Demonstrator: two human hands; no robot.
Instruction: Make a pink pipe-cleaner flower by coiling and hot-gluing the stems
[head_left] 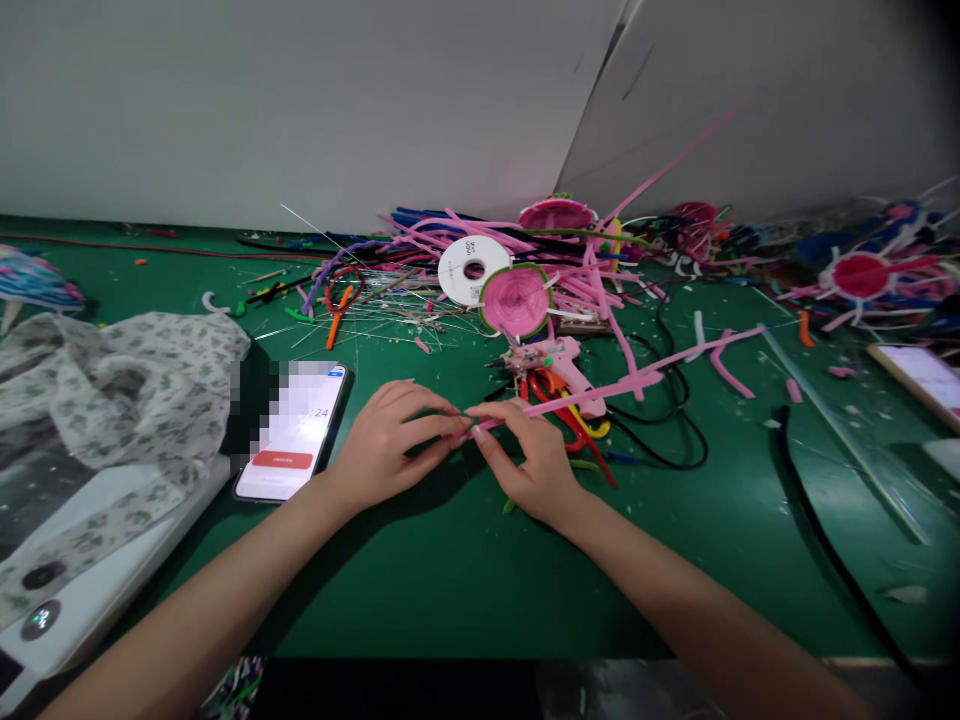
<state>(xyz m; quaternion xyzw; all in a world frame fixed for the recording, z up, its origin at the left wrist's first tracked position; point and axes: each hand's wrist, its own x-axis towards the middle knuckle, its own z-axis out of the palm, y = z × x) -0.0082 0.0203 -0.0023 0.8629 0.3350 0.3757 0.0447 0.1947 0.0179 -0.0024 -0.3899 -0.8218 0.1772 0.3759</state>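
Both of my hands meet above the green table point(420, 600), near the middle of the view. My left hand point(401, 440) pinches the near end of a pink fuzzy strip, fingertips pressed together. Close beside it, my right hand point(529, 450) is closed on the same pink strip point(592, 393), which runs out to the upper right. Just beyond my right hand lies a pink glue gun point(566, 370) with orange, red and yellow handled tools. Behind it a round pink coil with a green rim point(517, 302) leans by a white spool point(459, 272).
A lit phone point(289, 440) lies left of my left hand, near a patterned cloth point(165, 370) over a white device point(135, 580). Pink strips and wires are piled along the wall. A black cable point(660, 460) loops right of the glue gun. Another phone point(919, 375) is far right.
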